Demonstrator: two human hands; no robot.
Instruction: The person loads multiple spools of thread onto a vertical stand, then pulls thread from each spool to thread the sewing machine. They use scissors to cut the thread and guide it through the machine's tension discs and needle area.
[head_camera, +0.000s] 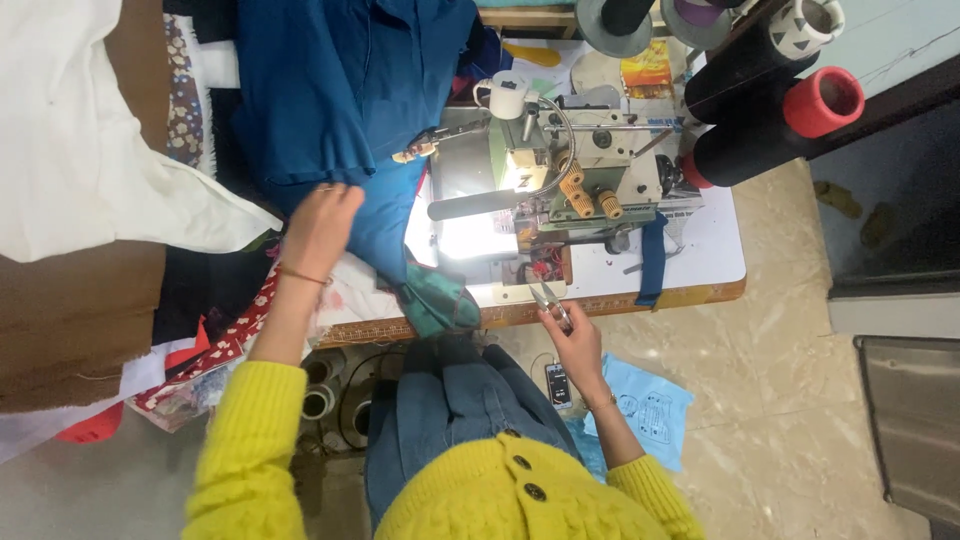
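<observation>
fabric (350, 90) on table (700, 270) left of sewing machine (570, 175), thread cones (770, 90) at its right

Blue cloth (350, 90), yellow sleeves (245, 450), white table (715, 250), 1 red-capped black spool (775, 125).

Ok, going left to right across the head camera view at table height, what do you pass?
White cloth → left hand on the blue fabric → sewing machine → right hand holding thread snips → black thread cones.

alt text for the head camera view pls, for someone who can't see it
Seen from above, a person in a yellow sweater sits at a sewing machine, left hand resting on blue fabric and right hand holding small thread snips. Black thread cones stand at right.
</observation>
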